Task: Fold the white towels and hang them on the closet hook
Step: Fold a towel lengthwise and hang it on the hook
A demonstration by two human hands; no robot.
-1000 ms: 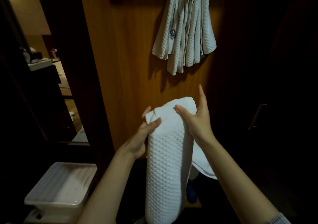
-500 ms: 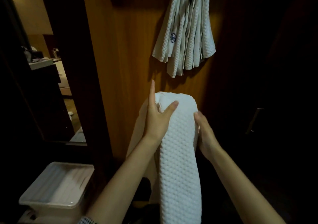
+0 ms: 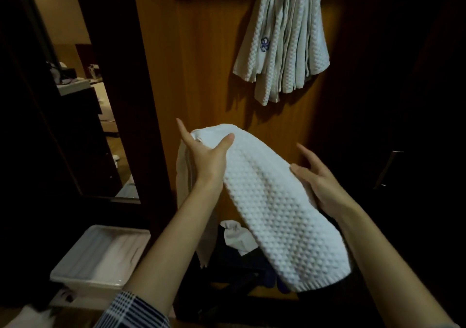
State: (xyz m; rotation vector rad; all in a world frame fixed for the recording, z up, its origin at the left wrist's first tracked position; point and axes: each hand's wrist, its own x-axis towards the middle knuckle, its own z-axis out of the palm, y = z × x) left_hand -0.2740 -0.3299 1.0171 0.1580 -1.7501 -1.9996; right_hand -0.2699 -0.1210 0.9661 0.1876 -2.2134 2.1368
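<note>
the folded white towel [image 3: 272, 201] hangs in the middle, sloping down toward 5 o'clock. the left hand [image 3: 205, 158] holds its top end - thumb on the front, fingers tucked behind. the right hand [image 3: 320, 179] rests its thumb on the right edge, fingers spread. up at 1 o'clock, more hung towels [image 3: 282, 50] drape on the wooden closet wall [image 3: 201, 63]. a white bin [image 3: 100, 257] sits at 8 o'clock.

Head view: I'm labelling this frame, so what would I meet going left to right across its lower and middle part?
White plastic bin → left hand → folded white towel held between the hands → right hand → metal door handle on the dark door.
</note>
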